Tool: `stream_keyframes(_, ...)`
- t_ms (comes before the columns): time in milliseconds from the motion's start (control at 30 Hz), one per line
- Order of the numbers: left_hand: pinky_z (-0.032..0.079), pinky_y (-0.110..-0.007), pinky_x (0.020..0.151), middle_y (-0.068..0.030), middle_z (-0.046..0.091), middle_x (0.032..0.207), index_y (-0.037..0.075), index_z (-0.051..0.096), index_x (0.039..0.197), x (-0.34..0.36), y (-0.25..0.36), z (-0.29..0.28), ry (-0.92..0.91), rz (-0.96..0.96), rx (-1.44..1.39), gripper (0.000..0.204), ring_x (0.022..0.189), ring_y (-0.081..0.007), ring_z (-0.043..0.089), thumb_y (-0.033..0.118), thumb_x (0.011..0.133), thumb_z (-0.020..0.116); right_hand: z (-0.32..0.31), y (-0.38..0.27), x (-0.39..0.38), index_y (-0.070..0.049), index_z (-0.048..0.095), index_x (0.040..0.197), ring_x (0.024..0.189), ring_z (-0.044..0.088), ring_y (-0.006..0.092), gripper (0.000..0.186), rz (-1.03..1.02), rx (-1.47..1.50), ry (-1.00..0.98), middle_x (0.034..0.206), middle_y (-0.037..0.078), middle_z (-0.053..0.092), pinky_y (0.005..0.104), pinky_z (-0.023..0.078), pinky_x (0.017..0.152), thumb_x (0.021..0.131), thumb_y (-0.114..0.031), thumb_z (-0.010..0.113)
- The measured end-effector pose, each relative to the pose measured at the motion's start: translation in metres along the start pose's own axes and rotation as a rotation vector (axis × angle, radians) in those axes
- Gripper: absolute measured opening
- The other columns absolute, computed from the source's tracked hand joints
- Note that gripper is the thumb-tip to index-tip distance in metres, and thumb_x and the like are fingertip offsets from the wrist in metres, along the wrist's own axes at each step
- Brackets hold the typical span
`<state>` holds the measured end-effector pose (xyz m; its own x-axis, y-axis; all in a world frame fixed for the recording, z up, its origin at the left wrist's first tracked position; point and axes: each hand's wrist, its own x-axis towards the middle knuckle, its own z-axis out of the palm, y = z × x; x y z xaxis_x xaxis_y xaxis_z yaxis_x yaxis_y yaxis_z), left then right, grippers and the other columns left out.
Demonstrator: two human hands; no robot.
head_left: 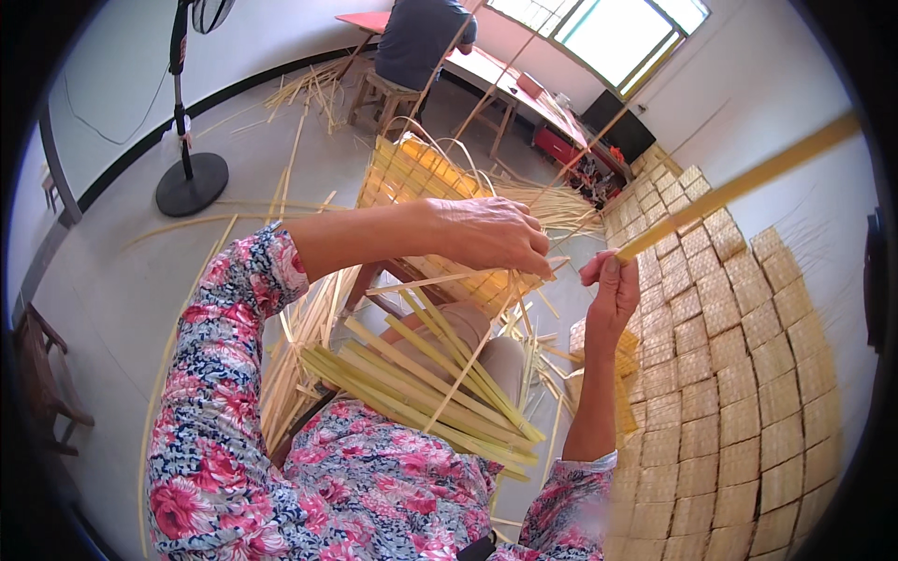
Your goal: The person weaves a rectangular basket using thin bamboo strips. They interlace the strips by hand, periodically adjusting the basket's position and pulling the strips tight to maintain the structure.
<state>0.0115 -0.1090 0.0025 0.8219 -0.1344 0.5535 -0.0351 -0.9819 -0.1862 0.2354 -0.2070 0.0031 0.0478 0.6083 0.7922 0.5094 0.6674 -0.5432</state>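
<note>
Yellow woven basket (pixel 412 178) just past the lap (pixel 508 363), left hand (pixel 491 234) curled at its near right corner, grip hidden from me, right hand (pixel 614 285) pinched on a long flat strip (pixel 739 194), loose strips (pixel 374 385) fanned lapwards, woven pieces (pixel 734 383) stacked rightward.

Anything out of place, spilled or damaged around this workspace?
Nothing looks clearly damaged or spilled. Loose strips lie scattered on the floor beside the stool, crossing at odd angles, untidy compared with the neat rows of woven pieces at right.
</note>
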Motion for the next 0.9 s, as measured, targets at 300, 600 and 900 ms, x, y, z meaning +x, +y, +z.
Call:
stream_keyframes(300, 0.047, -0.037, 0.092, -0.0045, 0.062, 0.100, 0.015, 0.059, 0.117, -0.004, 0.004, 0.018, 0.040, 0.020, 0.045, 0.030, 0.099, -0.0229, 0.062, 0.018, 0.087, 0.055, -0.024, 0.060, 0.013, -0.011, 0.059, 0.097, 0.077, 0.063, 0.0448, 0.014, 0.152, -1.049, -0.505, 0.081, 0.020, 0.067, 0.0541, 0.046, 0.063, 0.096, -0.021, 0.049)
stream_keyframes(600, 0.045, -0.040, 0.088, -0.0061, 0.059, 0.103, 0.013, 0.055, 0.127, 0.012, -0.041, -0.015, 0.771, -0.149, 0.272, 0.062, 0.094, -0.0290, 0.055, 0.044, 0.077, 0.075, -0.040, 0.102, 0.011, -0.013, 0.062, 0.103, 0.079, 0.065, 0.0421, 0.016, 0.076, -1.029, -0.573, 0.081, 0.020, 0.068, 0.0527, 0.049, 0.067, 0.096, -0.021, 0.051)
stream_keyframes(900, 0.045, -0.040, 0.096, -0.0155, 0.058, 0.122, 0.011, 0.047, 0.136, -0.085, -0.093, -0.026, 0.913, -0.504, 0.599, 0.064, 0.107, -0.0322, 0.057, 0.013, 0.078, 0.075, -0.035, 0.127, -0.022, -0.006, 0.066, 0.103, 0.090, 0.066, 0.0168, 0.018, 0.738, 0.240, 0.047, 0.098, 0.005, 0.069, 0.0331, 0.057, 0.073, 0.097, -0.022, 0.061)
